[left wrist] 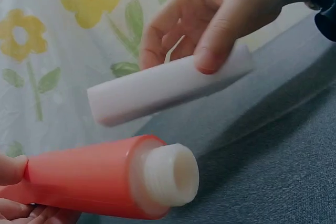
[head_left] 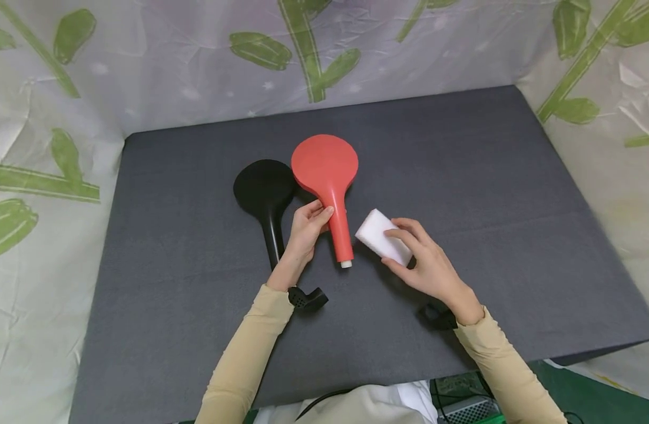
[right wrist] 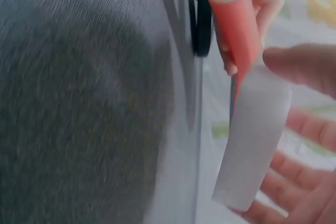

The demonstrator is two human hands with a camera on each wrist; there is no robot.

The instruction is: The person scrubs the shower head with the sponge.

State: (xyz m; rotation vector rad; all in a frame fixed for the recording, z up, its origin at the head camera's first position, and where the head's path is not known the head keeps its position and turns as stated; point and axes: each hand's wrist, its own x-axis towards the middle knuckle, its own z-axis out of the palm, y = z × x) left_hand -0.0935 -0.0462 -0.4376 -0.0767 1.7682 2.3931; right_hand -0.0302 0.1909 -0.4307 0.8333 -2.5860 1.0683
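In the head view my left hand grips the handle of a red shower head, tilted with its round smooth side up. A hollow white threaded end sticks out of the handle in the left wrist view. My right hand pinches a white sponge block between thumb and fingers, just to the right of that handle. The right wrist view shows the sponge held by its edges, apart from the red handle. A black shower head lies on the table beyond my left wrist, partly behind the forearm.
A dark grey cloth covers the table. Pale curtains with painted green leaves and flowers stand along its back and sides. Black straps with devices sit on both wrists. Below the front edge is a grey box with cables.
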